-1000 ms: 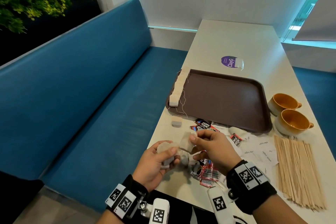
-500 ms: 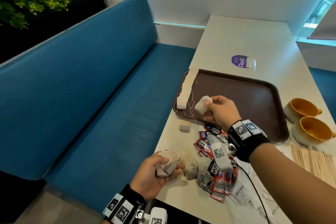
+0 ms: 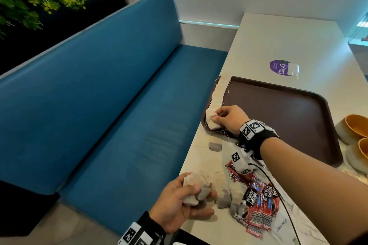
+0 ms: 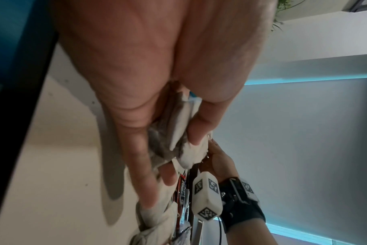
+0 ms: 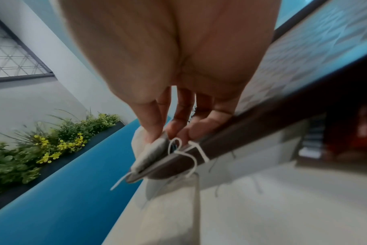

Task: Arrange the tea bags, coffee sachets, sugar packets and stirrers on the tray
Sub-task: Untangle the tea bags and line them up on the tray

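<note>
Two hands busy here, so quick rundown. Our right hand point(image 3: 229, 118) has a pinch grip on one tea bag point(image 3: 211, 123) and is setting it at the near end of the row of tea bags point(image 3: 218, 93) lined along the left edge of the brown tray point(image 3: 278, 117). Our left hand point(image 3: 179, 201) is curled around a small bunch of tea bags point(image 3: 196, 195) at the table point(image 3: 278, 42) edge, right by the loose pile.

What could go wrong, in our opinion:
- That bag sits right on the tray's rim at the corner. Let go too early and it may slide off onto the table, or over the side toward the blue bench point(image 3: 119, 125).
- Strings are trailing everywhere. One looped round a finger, as the right wrist view suggests, could drag the bag back out or pull the row crooked.
- The left bunch looks loosely held, so one could slip out.

Coffee sachets point(image 3: 256, 203) and sugar packets point(image 3: 282, 226) are on the table, not on the tray. One stray tea bag point(image 3: 215, 146) lies just short of the tray.
</note>
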### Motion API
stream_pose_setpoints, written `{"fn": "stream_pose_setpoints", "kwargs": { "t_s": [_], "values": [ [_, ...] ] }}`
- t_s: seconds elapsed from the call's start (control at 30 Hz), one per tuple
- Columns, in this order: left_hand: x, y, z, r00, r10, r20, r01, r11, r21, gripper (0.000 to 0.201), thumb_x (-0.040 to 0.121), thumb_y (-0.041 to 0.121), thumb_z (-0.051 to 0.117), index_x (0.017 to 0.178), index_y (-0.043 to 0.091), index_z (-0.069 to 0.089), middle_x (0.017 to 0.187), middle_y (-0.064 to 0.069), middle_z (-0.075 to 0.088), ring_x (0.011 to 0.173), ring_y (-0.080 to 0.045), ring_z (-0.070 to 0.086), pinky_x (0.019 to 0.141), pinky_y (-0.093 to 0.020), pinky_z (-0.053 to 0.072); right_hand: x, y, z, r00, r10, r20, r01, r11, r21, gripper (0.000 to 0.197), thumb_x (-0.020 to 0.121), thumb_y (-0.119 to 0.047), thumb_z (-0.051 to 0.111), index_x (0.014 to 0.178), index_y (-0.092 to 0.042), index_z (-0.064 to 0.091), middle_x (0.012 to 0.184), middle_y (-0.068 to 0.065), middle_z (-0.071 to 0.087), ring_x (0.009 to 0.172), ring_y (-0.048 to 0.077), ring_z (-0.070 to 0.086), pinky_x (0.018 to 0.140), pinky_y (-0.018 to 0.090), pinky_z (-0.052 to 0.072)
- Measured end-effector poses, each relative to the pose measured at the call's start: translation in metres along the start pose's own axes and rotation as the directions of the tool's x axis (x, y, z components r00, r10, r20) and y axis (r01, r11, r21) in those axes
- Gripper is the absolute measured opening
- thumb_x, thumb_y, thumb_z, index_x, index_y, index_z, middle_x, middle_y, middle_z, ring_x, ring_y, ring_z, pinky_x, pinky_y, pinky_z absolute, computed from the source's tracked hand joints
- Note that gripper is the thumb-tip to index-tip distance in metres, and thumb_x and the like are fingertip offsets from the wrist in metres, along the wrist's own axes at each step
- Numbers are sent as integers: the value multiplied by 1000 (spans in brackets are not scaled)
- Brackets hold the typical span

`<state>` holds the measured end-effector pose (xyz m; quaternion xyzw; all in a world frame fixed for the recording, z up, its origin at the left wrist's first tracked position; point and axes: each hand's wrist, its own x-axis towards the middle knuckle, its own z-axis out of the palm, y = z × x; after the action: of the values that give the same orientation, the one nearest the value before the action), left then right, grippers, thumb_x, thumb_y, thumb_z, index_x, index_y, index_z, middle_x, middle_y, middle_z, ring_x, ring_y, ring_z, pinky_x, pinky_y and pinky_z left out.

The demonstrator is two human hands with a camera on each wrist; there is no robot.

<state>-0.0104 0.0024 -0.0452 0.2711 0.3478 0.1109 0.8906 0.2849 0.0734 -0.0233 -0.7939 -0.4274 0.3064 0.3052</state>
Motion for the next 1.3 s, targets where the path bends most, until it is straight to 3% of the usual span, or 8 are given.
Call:
{"fn": "stream_pose_setpoints", "kwargs": {
  "t_s": [0.1, 0.2, 0.37, 0.7, 0.87, 1.03, 1.17, 1.3],
  "values": [
    [0, 3, -6, 998, -25, 57, 27, 999, -25, 47, 91, 5, 66, 134, -4, 49, 123, -42, 61, 81, -34, 63, 93, -70, 50, 3, 1, 1, 998, 49, -27, -48, 998, 35, 15, 88, -34, 79, 93, -20, 74, 90, 2, 74, 72, 14, 64, 77, 33, 57],
    [-1, 6, -7, 997, -10, 73, 15, 997, -72, 36, 92, 4, 65, 127, -4, 60, 127, -41, 59, 98, -40, 70, 99, -71, 46, 2, 0, -1, 993, 90, -79, -83, 992, 96, 23, 82, -31, 84, 95, -23, 67, 89, 3, 70, 68, 17, 63, 73, 39, 60],
    [2, 2, 1, 999, 42, -21, -43, 997, -71, 40, 92, 2, 63, 130, -8, 54, 127, -39, 61, 117, -45, 66, 83, -50, 61, -3, 2, -5, 996, 72, -61, -68, 996, 64, 21, 79, -16, 86, 83, -19, 66, 78, 4, 68, 60, 18, 60, 67, 39, 59],
    [3, -2, 7, 992, 85, -91, -92, 994, -67, 33, 91, 2, 62, 121, -11, 58, 112, -35, 68, 109, -44, 69, 76, -42, 64, -14, -9, 1, 1000, 7, -25, -9, 994, -109, 11, 84, -26, 81, 94, -24, 76, 86, -8, 63, 85, 13, 61, 73, 26, 45],
    [1, 0, 11, 987, 122, -109, -132, 987, -96, 28, 94, 0, 57, 119, -13, 57, 111, -36, 68, 97, -42, 72, 74, -43, 64, -55, -21, -13, 997, -45, -55, 47, 998, 43, 8, 88, -28, 77, 95, -25, 72, 85, 4, 69, 73, 13, 63, 70, 29, 55],
    [-2, -4, 16, 981, 167, -100, -168, 986, 3, 28, 97, -1, 57, 125, -5, 52, 107, -27, 72, 98, -43, 72, 74, -45, 64, -136, -23, -13, 993, -79, 92, 60, 979, 197, 5, 90, -15, 75, 94, -15, 72, 81, 5, 73, 61, 12, 63, 58, 27, 55],
    [-7, -6, 32, 978, 202, -59, -204, 979, -17, 34, 95, 0, 60, 127, -2, 52, 113, -27, 70, 97, -39, 73, 73, -44, 64, -186, -4, 5, 982, -75, 171, 15, 945, 327, 17, 86, -1, 73, 97, -13, 71, 85, 6, 72, 68, 19, 66, 69, 38, 59],
    [-8, -6, 52, 967, 253, -37, -252, 967, 39, 49, 83, 5, 72, 127, -1, 52, 108, -21, 72, 90, -31, 72, 73, -41, 64, -223, 7, 17, 989, -71, 129, -4, 865, 502, 26, 83, -13, 84, 100, -5, 65, 92, 17, 71, 70, 24, 67, 62, 30, 56]
  ]
}}
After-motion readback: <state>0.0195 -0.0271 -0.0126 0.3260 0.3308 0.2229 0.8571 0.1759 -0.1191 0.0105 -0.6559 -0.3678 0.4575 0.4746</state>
